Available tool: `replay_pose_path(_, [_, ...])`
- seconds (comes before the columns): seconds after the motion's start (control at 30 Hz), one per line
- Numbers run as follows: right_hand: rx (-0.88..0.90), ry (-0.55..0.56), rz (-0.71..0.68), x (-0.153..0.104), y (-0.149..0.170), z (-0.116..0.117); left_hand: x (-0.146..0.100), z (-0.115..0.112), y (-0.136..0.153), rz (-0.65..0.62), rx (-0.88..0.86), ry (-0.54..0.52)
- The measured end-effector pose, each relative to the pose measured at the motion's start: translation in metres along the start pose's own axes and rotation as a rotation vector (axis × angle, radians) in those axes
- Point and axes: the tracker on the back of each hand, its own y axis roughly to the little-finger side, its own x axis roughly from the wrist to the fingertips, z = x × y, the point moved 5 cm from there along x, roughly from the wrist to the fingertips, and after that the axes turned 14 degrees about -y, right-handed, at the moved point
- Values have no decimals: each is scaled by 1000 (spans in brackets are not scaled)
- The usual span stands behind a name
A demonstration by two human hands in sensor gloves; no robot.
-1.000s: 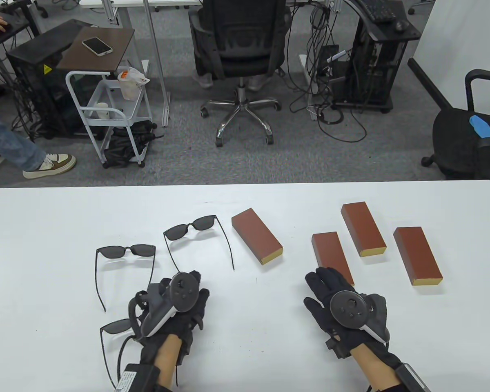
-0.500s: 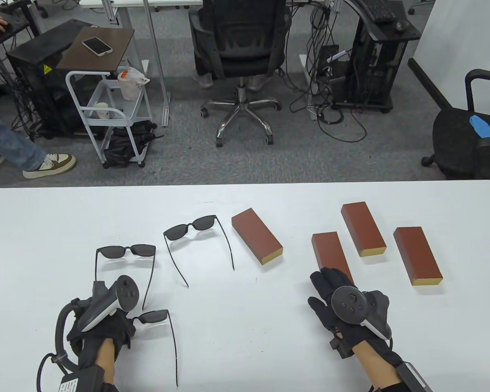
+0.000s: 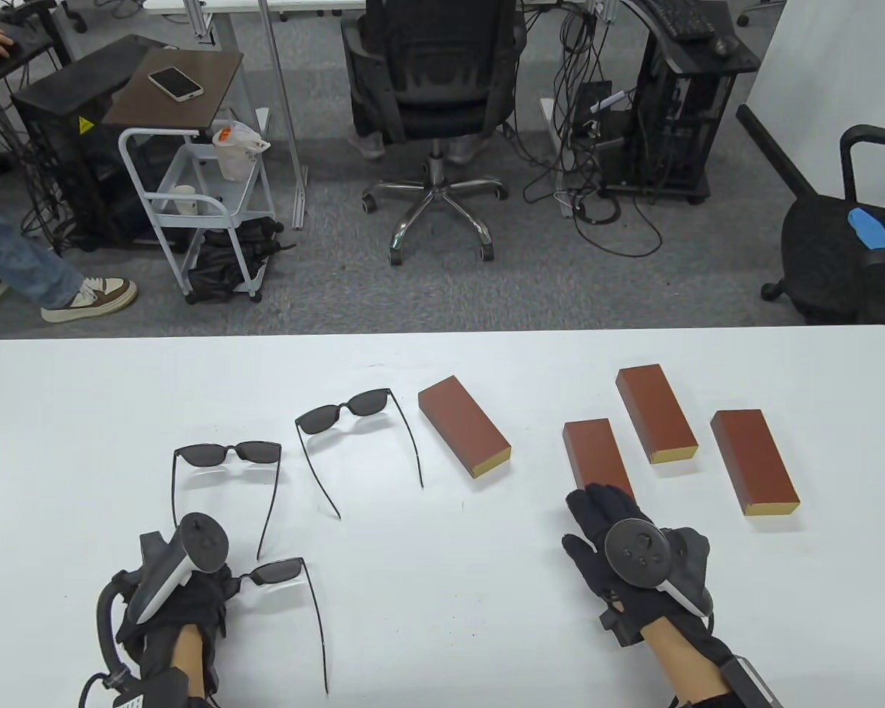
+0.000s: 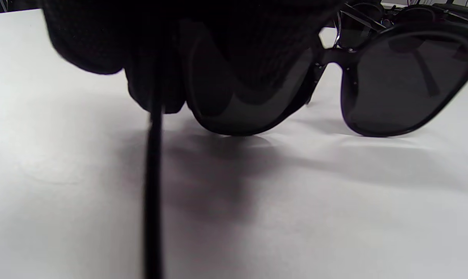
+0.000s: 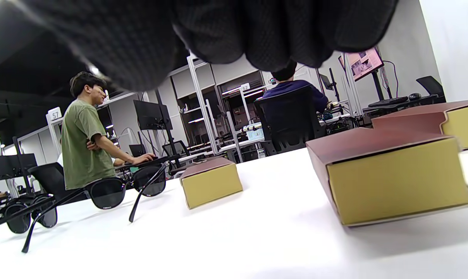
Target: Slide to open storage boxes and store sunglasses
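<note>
Three pairs of black sunglasses lie unfolded on the white table. My left hand (image 3: 217, 590) grips the nearest pair (image 3: 279, 571) at its left lens, and its fingers (image 4: 218, 46) cover that lens in the left wrist view. The right lens (image 4: 400, 85) rests on the table. Several closed brown storage boxes with yellow ends lie at the centre and right. My right hand (image 3: 597, 509) is open, with its fingers spread over the near end of the closest box (image 3: 597, 453). That box's yellow end (image 5: 393, 178) shows just below my fingers (image 5: 218, 31). I cannot tell whether they touch it.
The other two pairs of sunglasses (image 3: 227, 453) (image 3: 343, 411) lie beyond my left hand. One box (image 3: 463, 426) lies at the centre, and two more (image 3: 656, 413) (image 3: 754, 461) lie at the right. The table's far edge (image 3: 442, 330) faces an office chair and the floor.
My left hand moved from the right end of the nearest sunglasses to their left end and took hold there. My right hand shifted slightly toward me and to the right.
</note>
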Motion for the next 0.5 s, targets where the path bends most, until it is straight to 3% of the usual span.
replay_pose_path(0.27, [31,9,-6,-1,3,-3,-5,18,-27,-132,-46,-79])
replay_pose_path(0.5, [47,-1,-32,-1,1,-1,-25,40,-118,-406,-75,-144])
